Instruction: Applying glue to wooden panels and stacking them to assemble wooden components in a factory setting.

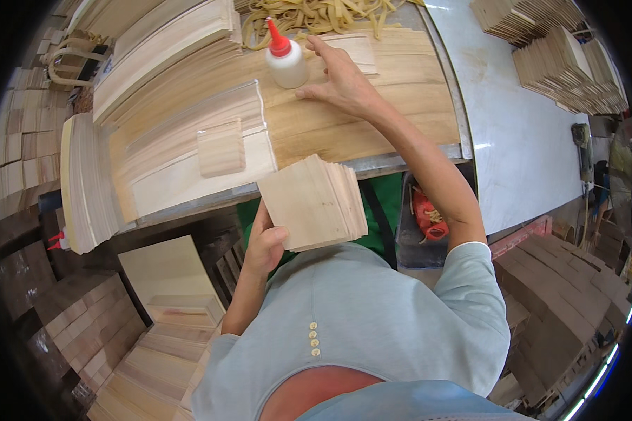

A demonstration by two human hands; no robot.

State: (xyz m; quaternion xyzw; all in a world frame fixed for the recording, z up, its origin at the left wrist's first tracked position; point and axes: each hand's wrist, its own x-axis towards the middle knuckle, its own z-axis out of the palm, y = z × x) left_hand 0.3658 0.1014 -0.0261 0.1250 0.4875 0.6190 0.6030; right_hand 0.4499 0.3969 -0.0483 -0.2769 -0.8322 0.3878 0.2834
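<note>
In my left hand (263,245) is a stack of thin square wooden pieces (309,200), held in front of my body at the table's near edge. The thumb presses on the stack's lower left side. My right hand (340,78) reaches over the table with fingers and thumb spread. It is just right of a white squeeze bottle (288,69) with a red pointed cap, which stands upright. I cannot tell whether the fingertips touch it. A single square wooden piece (221,147) lies on pale boards, left of a white line (262,105) along their edge.
Stacked boards (168,56) fill the table's left side, with a leaning row (88,186) at its corner. Yellowish bands (316,14) lie at the back beside a small flat board (351,52). On the right, a grey-white surface (519,140) carries bundles of thin wood pieces (569,70).
</note>
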